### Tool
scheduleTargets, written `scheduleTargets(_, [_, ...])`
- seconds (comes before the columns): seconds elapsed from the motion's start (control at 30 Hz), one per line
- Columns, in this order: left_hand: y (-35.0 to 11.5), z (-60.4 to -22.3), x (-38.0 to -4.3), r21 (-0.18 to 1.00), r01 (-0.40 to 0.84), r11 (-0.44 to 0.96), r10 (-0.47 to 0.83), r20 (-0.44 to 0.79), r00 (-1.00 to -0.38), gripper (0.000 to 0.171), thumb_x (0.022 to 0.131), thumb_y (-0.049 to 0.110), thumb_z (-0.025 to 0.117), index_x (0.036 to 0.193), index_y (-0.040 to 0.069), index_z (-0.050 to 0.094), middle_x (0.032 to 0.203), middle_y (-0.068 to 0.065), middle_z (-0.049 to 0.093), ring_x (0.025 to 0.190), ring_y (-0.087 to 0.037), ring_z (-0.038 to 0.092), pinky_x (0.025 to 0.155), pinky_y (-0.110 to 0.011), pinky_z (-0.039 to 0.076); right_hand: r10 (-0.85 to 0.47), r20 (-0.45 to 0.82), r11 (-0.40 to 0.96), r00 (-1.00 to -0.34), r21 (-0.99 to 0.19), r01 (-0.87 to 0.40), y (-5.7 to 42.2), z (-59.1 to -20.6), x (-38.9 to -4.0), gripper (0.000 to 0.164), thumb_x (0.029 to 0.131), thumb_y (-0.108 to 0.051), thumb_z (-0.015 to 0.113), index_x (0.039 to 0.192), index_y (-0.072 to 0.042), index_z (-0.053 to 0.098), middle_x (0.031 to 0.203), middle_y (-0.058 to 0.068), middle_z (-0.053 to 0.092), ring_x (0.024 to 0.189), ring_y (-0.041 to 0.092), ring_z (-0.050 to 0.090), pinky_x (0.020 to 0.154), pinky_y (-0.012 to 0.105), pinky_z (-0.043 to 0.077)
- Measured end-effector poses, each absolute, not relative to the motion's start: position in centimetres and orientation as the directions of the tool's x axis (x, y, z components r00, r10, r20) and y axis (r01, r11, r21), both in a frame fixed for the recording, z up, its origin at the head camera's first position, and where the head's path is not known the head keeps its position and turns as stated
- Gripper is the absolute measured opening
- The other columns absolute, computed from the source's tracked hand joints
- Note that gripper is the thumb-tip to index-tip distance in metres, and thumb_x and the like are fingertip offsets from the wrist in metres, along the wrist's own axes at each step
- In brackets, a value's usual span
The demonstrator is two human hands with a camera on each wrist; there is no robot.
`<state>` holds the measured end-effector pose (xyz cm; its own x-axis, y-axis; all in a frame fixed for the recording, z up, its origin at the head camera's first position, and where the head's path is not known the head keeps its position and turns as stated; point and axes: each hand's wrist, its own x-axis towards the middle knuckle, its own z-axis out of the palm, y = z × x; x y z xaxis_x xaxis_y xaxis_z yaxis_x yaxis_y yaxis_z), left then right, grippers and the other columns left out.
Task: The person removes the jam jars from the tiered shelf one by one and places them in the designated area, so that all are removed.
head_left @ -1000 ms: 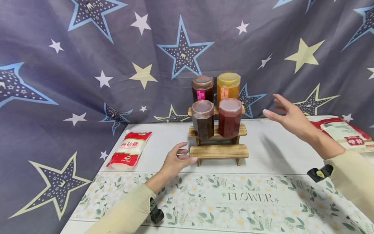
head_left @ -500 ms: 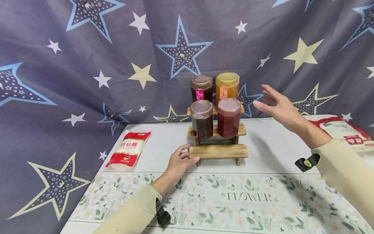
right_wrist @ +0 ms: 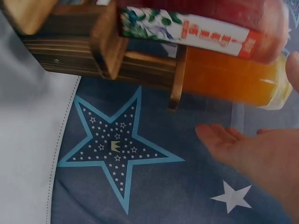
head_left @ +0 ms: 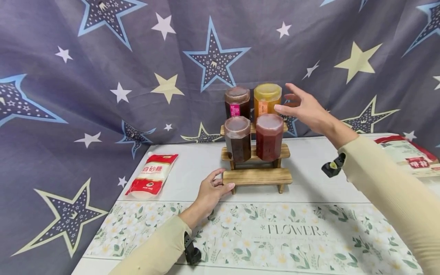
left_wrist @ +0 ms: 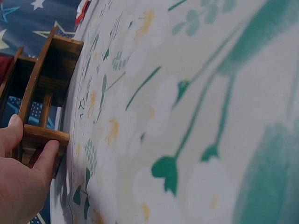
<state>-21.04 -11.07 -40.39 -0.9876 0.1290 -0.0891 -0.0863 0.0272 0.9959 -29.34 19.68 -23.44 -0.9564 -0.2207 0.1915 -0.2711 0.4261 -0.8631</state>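
A three-step wooden stand (head_left: 258,177) carries lidded faceted jars on its two upper steps. On the top step are a dark jar (head_left: 237,100) and an orange jar (head_left: 269,93); below them stand a black jar (head_left: 238,143) and a red jar (head_left: 269,139). My left hand (head_left: 209,194) grips the left end of the lowest step, thumb in front; the left wrist view shows thumb and finger (left_wrist: 46,158) at the board's end. Beside the orange jar, my right hand (head_left: 307,112) is spread with thumb and fingers apart, holding nothing. The right wrist view shows its fingers (right_wrist: 215,137) just short of the jar.
A red-and-white sugar bag (head_left: 151,175) lies at left on the white table (head_left: 192,156). Another red-and-cream bag (head_left: 409,156) lies at right. A floral runner (head_left: 258,248) crosses the front, and a star-patterned curtain (head_left: 192,34) hangs close behind the stand.
My right hand has moved left to the orange jar. My left hand has come a little to the right and taken hold of the stand's lowest step.
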Motion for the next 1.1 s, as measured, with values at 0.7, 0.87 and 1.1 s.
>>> scheduleTargets(0.7, [-11.1,-40.4,-21.1,0.995,-0.094,0.017,0.137,-0.095,-0.986,0.066,0.085,0.004,0.073,0.144,0.007,0.041,0.107,-0.016,0.065,0.085,-0.014,0.064,0.087,-0.036,0.059,-0.183,0.328,0.391,-0.927,-0.84,-0.375,16.0,-22.9,-31.7,0.08,0.078,-0.026,0.082,0.143,-0.011,0.036,0.122,0.012,0.051,0.1,0.022,0.054,0.072,0.022,0.054])
scheduleTargets(0.87, [-11.0,-40.3,-21.0,0.995,-0.093,0.024,0.14,-0.096,-0.986,0.067,0.085,0.004,0.072,0.144,0.007,0.041,0.107,-0.015,0.065,0.085,-0.013,0.064,0.087,-0.036,0.059,-0.154,0.319,0.325,-0.935,-0.878,-0.353,16.2,-23.1,-31.7,0.077,0.077,-0.024,0.083,0.14,-0.014,0.04,0.118,0.009,0.055,0.098,0.02,0.057,0.07,0.021,0.056])
scheduleTargets(1.1, [-10.8,-40.2,-21.0,0.995,-0.094,0.038,0.124,-0.098,-0.987,0.065,0.085,0.003,0.072,0.143,0.009,0.043,0.108,-0.015,0.065,0.085,-0.013,0.064,0.086,-0.035,0.06,-0.085,0.29,0.254,-0.953,-0.919,-0.302,16.2,-22.8,-31.8,0.072,0.071,-0.02,0.088,0.133,-0.014,0.051,0.109,0.005,0.059,0.093,0.018,0.059,0.068,0.022,0.058])
